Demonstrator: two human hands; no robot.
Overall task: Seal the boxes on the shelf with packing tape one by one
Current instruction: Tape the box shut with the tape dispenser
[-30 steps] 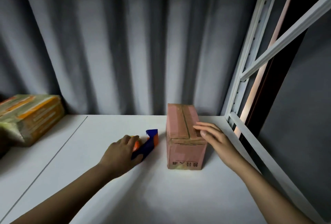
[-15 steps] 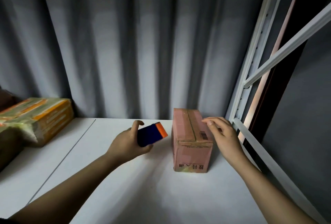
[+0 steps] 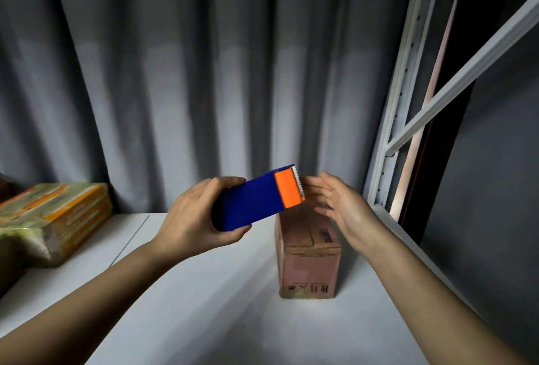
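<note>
Left hand (image 3: 192,218) grips the blue-and-orange plastic tape dispenser (image 3: 256,198) over the brown cardboard box (image 3: 309,251); right hand (image 3: 341,207), fingers straight and empty, reaches its toothed end, likely to pull tape

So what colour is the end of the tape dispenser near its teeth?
Orange; the body of the tape dispenser is blue, head view.

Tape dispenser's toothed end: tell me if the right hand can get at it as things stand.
Probably yes. The right hand is open beside the toothed orange end of the tape dispenser, which the left hand holds above the box; nothing lies between them.
</note>
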